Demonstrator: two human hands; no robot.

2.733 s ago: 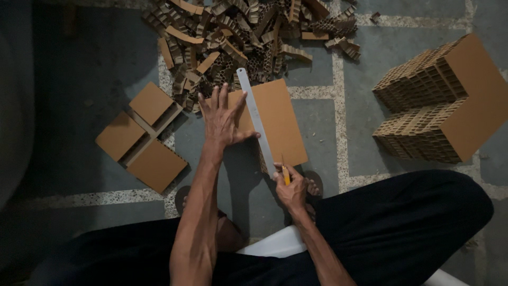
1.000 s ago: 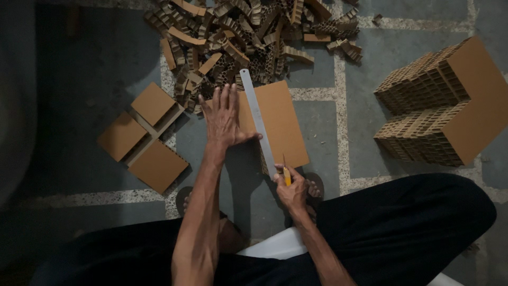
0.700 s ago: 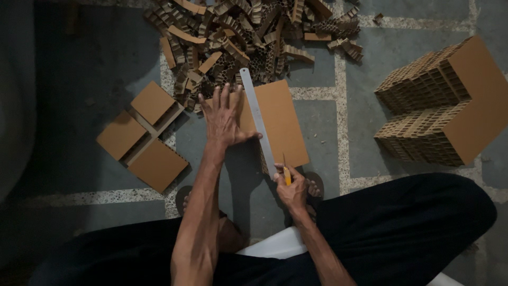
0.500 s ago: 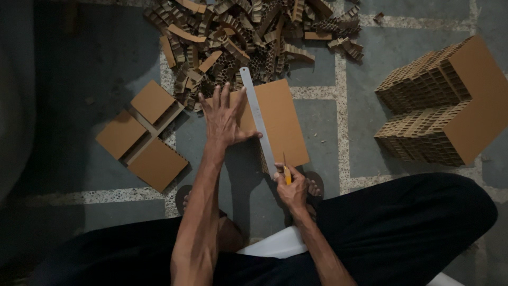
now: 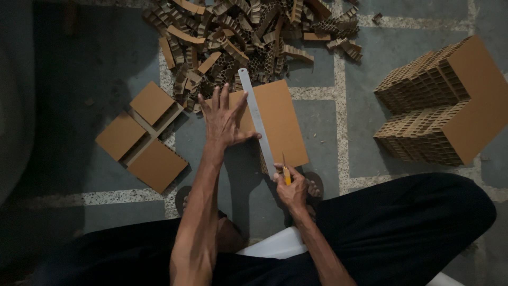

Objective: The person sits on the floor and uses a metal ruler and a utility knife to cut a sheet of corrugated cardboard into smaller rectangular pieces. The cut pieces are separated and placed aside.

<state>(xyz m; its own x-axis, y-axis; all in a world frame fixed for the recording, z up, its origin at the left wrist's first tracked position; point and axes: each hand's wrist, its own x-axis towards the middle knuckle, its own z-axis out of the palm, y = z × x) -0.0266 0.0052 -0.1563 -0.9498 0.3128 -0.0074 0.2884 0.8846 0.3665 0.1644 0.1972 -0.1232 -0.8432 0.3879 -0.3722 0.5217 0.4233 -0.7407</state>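
Note:
A brown cardboard sheet [image 5: 283, 122] lies flat on the tiled floor in front of me. A long metal ruler [image 5: 256, 119] rests on it lengthwise. My left hand [image 5: 225, 119] is spread flat, pressing the ruler and the sheet's left part. My right hand [image 5: 291, 188] grips a yellow-handled utility knife [image 5: 286, 172], with its blade at the near end of the ruler's right edge.
A heap of cardboard honeycomb offcuts [image 5: 248, 34] lies beyond the sheet. Three cut brown squares [image 5: 143, 137] sit at the left. Two stacked honeycomb cardboard blocks [image 5: 450, 100] stand at the right. My dark-trousered legs and sandals fill the bottom.
Almost nothing differs. My right hand with the knife stays at the near end of the ruler, and my left hand keeps pressing.

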